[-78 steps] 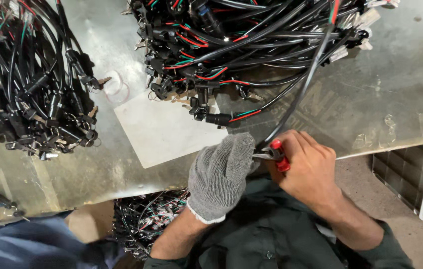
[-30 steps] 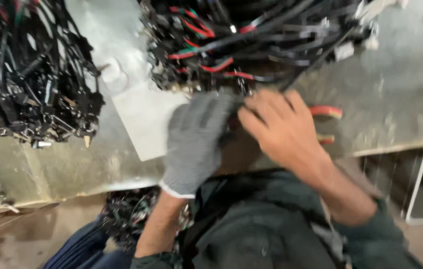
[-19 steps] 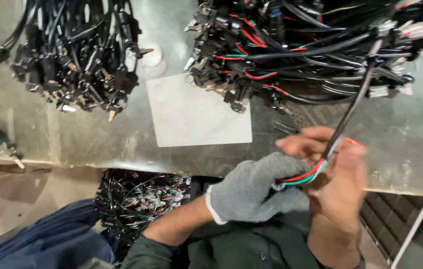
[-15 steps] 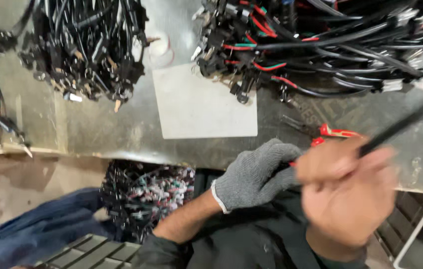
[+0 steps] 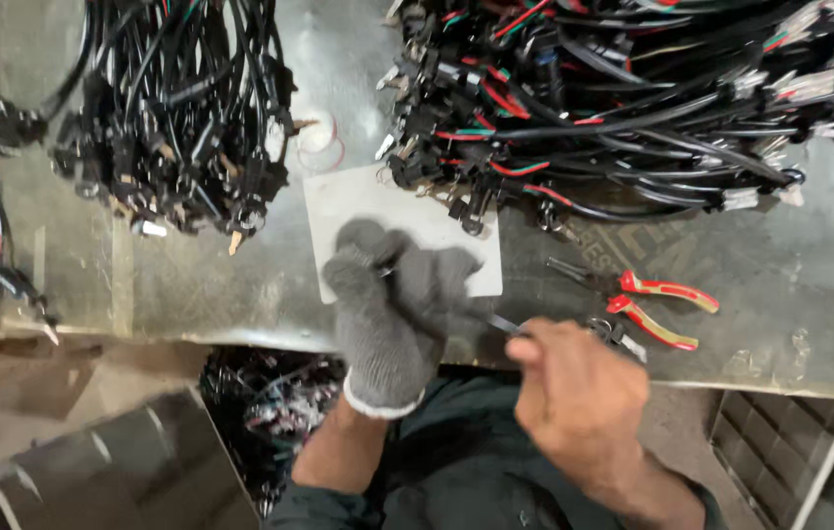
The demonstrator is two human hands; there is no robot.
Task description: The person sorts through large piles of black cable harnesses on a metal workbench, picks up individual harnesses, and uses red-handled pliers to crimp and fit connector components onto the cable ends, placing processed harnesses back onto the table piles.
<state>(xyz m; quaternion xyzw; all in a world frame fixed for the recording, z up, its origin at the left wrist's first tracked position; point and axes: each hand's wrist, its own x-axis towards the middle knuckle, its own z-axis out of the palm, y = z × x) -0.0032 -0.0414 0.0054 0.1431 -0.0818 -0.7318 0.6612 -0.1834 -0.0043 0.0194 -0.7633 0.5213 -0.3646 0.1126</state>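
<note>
the left hand [image 5: 390, 304], in a grey knit glove, is curled shut around a thin dark cable [image 5: 500, 322] at the near edge of the worktop [image 5: 201, 294]. the bare right hand [image 5: 579, 388] sits just beside it, off the near edge, fingers pinched closed on the same cable where it comes out of the glove — the short stretch between the two hands is all that shows of it.

under the gloved hand lies a pale flat sheet [image 5: 363, 201], near the middle of the worktop. to the right, close to the near edge, red-handled pliers [image 5: 648, 304] lie flat, untouched. along the far edge a big tangle of black cables with red and green wires [image 5: 613, 98] spreads to the right corner; another black bundle [image 5: 172, 118] fills the far left. below the near edge — a heap of dark wires [image 5: 270, 402] by the person's lap.
</note>
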